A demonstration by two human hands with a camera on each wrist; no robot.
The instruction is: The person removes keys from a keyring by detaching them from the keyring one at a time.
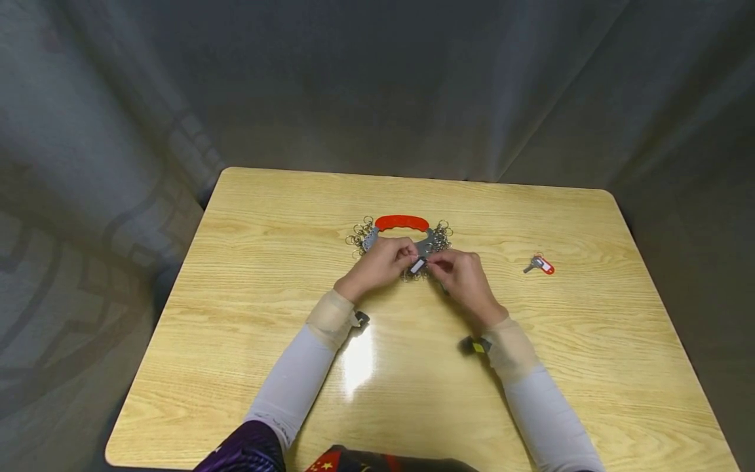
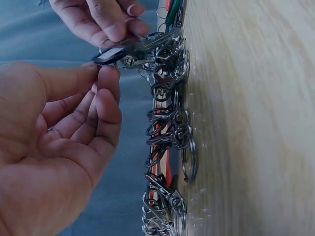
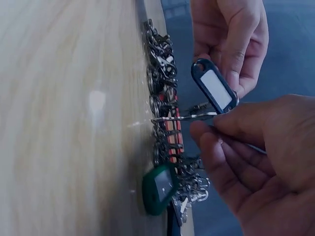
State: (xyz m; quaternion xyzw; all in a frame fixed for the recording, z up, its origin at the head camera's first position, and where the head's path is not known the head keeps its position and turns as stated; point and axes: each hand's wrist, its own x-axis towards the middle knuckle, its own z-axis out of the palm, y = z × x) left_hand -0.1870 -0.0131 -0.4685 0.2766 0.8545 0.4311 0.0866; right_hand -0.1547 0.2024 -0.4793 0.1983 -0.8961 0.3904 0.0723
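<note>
There are two hands, left hand (image 1: 383,262) and right hand (image 1: 466,278); three tags, black tag (image 3: 214,88), green tag (image 3: 158,191) and, at the right, red tag (image 1: 547,266) with one key (image 1: 529,268); one red handle (image 1: 402,222), far side; one table (image 1: 236,262). Metal rings (image 1: 439,236) overlap too much to count.

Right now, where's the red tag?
In the head view, the red tag lies on the right side of the table, beside a key and right of the right hand.
</note>
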